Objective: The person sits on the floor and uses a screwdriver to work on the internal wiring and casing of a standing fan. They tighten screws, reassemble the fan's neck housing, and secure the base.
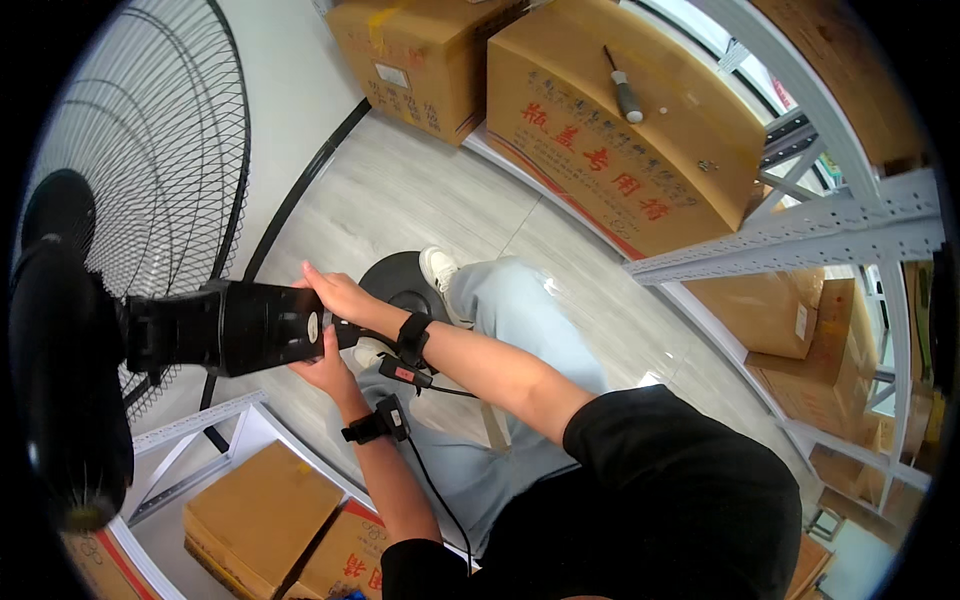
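A large black standing fan [65,380] with a wire cage [160,110] fills the left side, lying tilted toward horizontal. Its black neck housing [255,325] reaches toward the centre, and both my hands grip its end. My right hand [340,298] is closed on the upper side of the housing's narrow end. My left hand [325,365] holds the same end from below, thumb pointing up along it. Under them, the round black base [385,275] rests on the floor beside my feet. Straps with small black devices and cables are on both wrists.
Metal shelving [820,225] with cardboard boxes [620,120] runs along the top and right. A screwdriver [624,95] lies on an upper box. At lower left, a low white rack [250,408] holds more boxes [260,500]. Grey floor tiles [540,235] show between the racks.
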`<action>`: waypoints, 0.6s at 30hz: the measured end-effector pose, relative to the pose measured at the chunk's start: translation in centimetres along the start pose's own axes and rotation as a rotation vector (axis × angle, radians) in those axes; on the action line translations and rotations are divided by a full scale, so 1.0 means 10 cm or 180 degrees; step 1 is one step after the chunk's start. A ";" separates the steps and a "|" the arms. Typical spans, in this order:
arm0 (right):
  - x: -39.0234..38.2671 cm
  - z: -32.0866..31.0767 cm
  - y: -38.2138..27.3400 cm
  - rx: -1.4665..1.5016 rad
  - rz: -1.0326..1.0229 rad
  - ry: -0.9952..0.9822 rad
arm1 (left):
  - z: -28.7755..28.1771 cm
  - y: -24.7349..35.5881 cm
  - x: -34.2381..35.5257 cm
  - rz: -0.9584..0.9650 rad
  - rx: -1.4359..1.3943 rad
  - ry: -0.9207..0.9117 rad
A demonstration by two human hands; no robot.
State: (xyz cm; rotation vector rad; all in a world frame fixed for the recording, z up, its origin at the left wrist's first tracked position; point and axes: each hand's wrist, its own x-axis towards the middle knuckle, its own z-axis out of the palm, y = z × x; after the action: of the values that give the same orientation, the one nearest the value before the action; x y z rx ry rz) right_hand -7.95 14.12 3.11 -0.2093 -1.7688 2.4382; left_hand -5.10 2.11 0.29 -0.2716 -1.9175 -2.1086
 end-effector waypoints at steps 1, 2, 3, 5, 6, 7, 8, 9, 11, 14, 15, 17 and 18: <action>0.01 -0.16 -0.03 -0.0078 -0.0027 0.0098 | 0.14 -0.08 -0.02 0.0009 -0.0084 -0.0072; -0.05 -0.18 -0.20 -0.0561 0.0034 0.0055 | 0.10 -0.08 -0.01 0.0052 -0.0071 -0.0056; -0.05 -0.23 -0.27 -0.0799 -0.0161 0.0167 | 0.09 -0.09 0.00 0.0065 -0.0068 -0.0042; -0.07 -0.51 -0.55 -0.1207 -0.0514 0.0307 | 0.10 -0.11 0.02 0.0091 -0.0067 -0.0053; -0.15 -0.66 -0.80 -0.1304 -0.0566 0.0341 | 0.08 0.00 0.01 0.0071 -0.0057 -0.0111; -0.10 -0.94 -0.95 -0.1397 -0.0652 0.0420 | 0.10 0.06 0.01 0.0081 -0.0010 -0.0125; -0.12 -1.19 -1.04 -0.1250 -0.1158 0.0856 | 0.10 0.07 0.02 0.0080 0.0055 -0.0137; -0.15 -1.57 -1.23 -0.1673 -0.1167 0.1021 | 0.11 0.07 0.02 0.0078 0.0105 -0.0150; -0.49 -1.90 -1.61 -0.1650 -0.0611 0.1504 | -0.06 0.00 0.06 0.0095 0.0110 -0.0061; -1.08 -3.10 -1.81 -0.2511 -0.0828 0.2285 | 0.11 -0.04 0.02 0.0114 -0.0013 -0.0179; -1.30 -3.24 -1.84 -0.2922 -0.0678 0.2572 | 0.02 -0.06 0.03 0.0034 -0.0025 -0.0182; -1.76 -3.63 -1.94 -0.3591 -0.0375 0.3370 | -0.04 -0.11 0.02 -0.0140 -0.0136 -0.0246; -2.00 -3.94 -1.92 -0.3942 -0.0372 0.3606 | -0.03 -0.13 0.00 -0.0143 -0.0143 -0.0241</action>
State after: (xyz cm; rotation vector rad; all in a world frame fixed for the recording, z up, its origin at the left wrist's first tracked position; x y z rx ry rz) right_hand 19.26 53.23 10.14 -1.1826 -2.0972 0.4650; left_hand -5.53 1.90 -0.98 -0.3251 -1.9372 -2.2027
